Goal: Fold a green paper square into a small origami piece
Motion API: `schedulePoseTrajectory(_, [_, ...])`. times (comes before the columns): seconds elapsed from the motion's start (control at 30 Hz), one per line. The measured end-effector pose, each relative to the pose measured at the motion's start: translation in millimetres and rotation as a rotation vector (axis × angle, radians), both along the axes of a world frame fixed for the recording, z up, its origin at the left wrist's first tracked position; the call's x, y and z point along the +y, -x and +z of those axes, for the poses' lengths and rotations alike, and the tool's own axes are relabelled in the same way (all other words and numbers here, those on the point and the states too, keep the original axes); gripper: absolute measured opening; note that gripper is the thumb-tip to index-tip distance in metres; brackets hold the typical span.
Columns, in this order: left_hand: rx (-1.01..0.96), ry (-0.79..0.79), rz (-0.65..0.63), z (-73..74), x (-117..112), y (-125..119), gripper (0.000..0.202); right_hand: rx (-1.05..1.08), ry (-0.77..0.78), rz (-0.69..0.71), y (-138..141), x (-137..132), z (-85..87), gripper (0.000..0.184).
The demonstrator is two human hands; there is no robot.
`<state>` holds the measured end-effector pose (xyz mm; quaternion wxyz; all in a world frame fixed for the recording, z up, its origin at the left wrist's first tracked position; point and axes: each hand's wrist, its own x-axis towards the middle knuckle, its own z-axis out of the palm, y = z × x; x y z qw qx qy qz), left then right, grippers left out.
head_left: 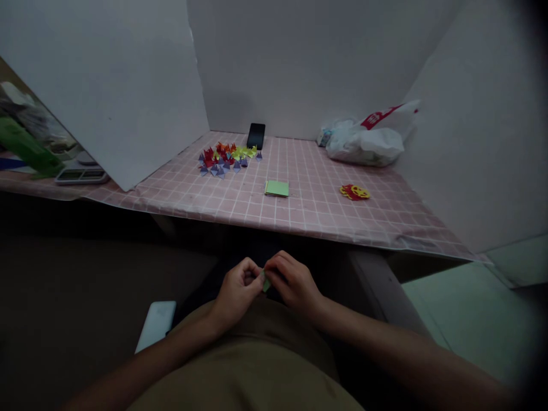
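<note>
Between my two hands, over my lap and below the table's front edge, is a small piece of green paper (266, 284). My left hand (240, 286) pinches it from the left, thumb and fingertips together. From the right, my right hand (295, 281) closes its fingers on the same paper. Much of the paper is hidden by the fingertips, so its folds do not show clearly. On the table ahead lies a stack of green paper squares (277, 188). Farther left sits a cluster of small folded paper figures (220, 160) in red, orange, yellow and purple.
A black phone (256, 136) leans near the back panel. White plastic bags (363, 142) stand at back right, with yellow and red cut-out shapes (354, 192) before them. A small scale (81, 175) is at left. A white flat device (156, 325) lies beside my left forearm.
</note>
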<state>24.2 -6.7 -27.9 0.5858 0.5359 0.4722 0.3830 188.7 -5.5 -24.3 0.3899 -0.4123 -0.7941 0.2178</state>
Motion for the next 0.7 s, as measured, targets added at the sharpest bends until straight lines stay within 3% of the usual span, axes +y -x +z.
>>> schedulePoseTrajectory(0.7, [0.041, -0.021, 0.007, -3.8, 0.1, 1.5, 0.020, -0.047, 0.029, 0.016, 0.4, 0.7, -1.5, 0.012])
